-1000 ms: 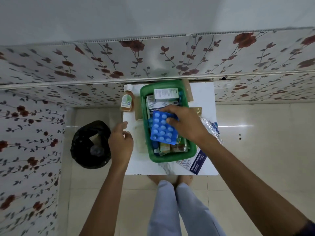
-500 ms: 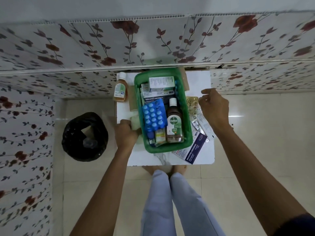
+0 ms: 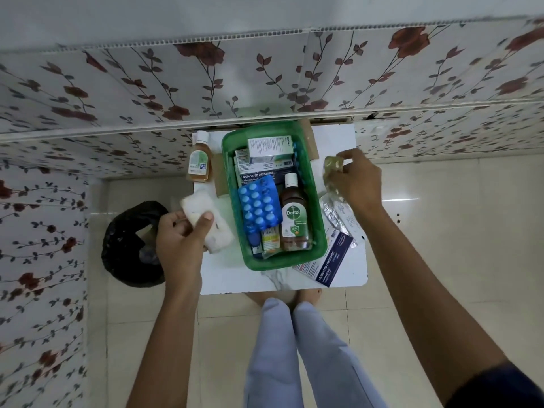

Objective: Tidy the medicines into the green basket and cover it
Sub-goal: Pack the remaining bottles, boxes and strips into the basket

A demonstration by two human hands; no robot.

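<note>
The green basket [image 3: 319, 231] stands on a small white table [image 3: 347, 272]. Inside it lie a blue blister pack [image 3: 259, 206], a brown Dettol bottle [image 3: 294, 213] and several medicine boxes [image 3: 269, 147]. My left hand [image 3: 182, 240] grips a white padded pack [image 3: 206, 213] at the basket's left side. My right hand [image 3: 357, 179] holds a strip of yellowish capsules [image 3: 331, 172] above the table, right of the basket. A second brown bottle [image 3: 200, 161] lies left of the basket. Silver blister strips [image 3: 338, 214] and a dark blue dressings box [image 3: 329, 265] lie to its right.
A black bin [image 3: 129, 245] stands on the floor left of the table. A flowered wall panel [image 3: 265, 83] runs behind the table. My legs [image 3: 294, 348] are below the table's near edge. A brown card [image 3: 310, 139] sticks out under the basket's far end.
My right hand left the blue blister pack in the basket, moved right and picked up the capsule strip. My left hand took hold of the white pack and lifted it.
</note>
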